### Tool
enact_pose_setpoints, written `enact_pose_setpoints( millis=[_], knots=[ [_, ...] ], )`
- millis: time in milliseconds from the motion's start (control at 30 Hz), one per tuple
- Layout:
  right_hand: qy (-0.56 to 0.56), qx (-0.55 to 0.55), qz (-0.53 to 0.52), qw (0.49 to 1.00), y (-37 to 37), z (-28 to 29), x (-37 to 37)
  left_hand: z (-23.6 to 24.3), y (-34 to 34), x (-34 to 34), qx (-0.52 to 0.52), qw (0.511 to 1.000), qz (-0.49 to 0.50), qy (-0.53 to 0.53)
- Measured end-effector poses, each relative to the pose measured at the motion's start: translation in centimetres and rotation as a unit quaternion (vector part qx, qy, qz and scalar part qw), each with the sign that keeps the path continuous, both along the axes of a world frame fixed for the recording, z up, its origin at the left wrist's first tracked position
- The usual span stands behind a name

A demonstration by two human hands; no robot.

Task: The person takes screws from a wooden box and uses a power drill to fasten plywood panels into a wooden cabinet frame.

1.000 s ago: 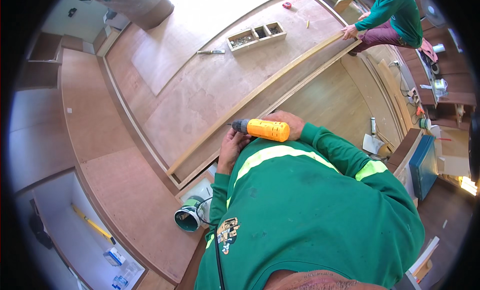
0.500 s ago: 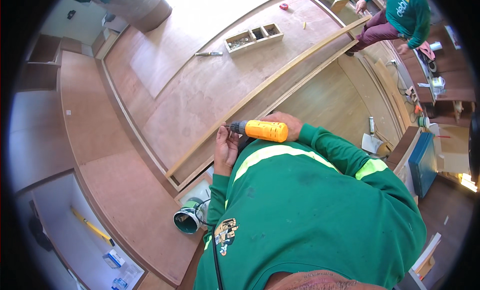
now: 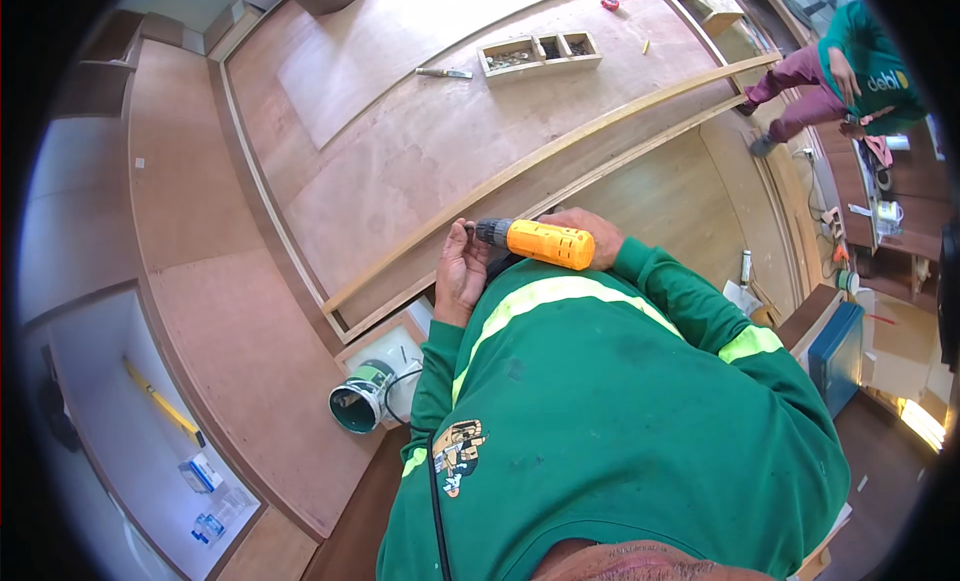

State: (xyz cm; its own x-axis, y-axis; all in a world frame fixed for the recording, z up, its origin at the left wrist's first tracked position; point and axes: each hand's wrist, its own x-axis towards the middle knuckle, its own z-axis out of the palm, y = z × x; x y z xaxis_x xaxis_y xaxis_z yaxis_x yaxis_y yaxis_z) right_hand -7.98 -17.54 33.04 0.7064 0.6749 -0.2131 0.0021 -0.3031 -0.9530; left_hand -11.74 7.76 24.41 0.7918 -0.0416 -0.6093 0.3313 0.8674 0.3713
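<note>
Moved since the earlier frame: bare left hand [image 3: 459,281], up from under the chuck to the bit end of the yellow-orange plastic power drill [image 3: 550,244], fingertips now drawn together right at the tip. Black chuck [image 3: 492,232] left uncovered by that shift. Also moved: co-worker in green top and maroon trousers [image 3: 875,53], hand on the long pale wooden strip [image 3: 560,150] a second ago, now off it, hands brought in front of the torso. Meaning for the work, as judged: both own hands busy at the drill, one per end, attention on the bit rather than on any wood; strip without a visible hand on it. Bare right hand [image 3: 587,223] closed round the drill from the far side, grip mostly hidden behind the body. Impossible to say whether anything small is pinched in the left fingertips, or just the bit. Drill held just in front of the chest, lying crosswise, tip to the left, not seen pressed against wood. Beyond the strip, on the reddish-brown plywood panel [image 3: 390,181]: three-compartment pale wooden box [image 3: 542,70] with small loose pieces, and just left of it a flat-bladed hand tool [image 3: 444,73]
</note>
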Motion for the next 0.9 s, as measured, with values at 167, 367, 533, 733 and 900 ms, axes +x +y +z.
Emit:
enact_pose_setpoints(
  millis=[167, 367, 533, 733, 900],
  knots=[
    [0.024, 0.014, -0.01, 1.0, 0.3, 0.5, 0.3, -0.5, 0.4, -0.1, -0.012, 1.0, -0.018, -0.023],
    [0.12, 0.041, -0.02, 0.992, 0.7, -1.3, -0.1, -0.2, 0.7, -0.3, -0.026, 0.998, -0.033, -0.04],
    [0.051, 0.023, -0.024, 0.998, 1.1, -1.5, -0.2, -0.5, 0.7, -0.1, -0.028, 0.998, -0.042, -0.047],
    [0.058, -0.006, -0.008, 0.998, 1.1, -0.9, 0.3, -0.4, 0.7, -0.2, -0.028, 0.998, -0.038, -0.028],
    [0.058, 0.006, -0.013, 0.998, 1.5, 0.0, 0.3, -0.4, 0.6, -0.2, -0.037, 0.999, -0.034, -0.021]
  ],
)
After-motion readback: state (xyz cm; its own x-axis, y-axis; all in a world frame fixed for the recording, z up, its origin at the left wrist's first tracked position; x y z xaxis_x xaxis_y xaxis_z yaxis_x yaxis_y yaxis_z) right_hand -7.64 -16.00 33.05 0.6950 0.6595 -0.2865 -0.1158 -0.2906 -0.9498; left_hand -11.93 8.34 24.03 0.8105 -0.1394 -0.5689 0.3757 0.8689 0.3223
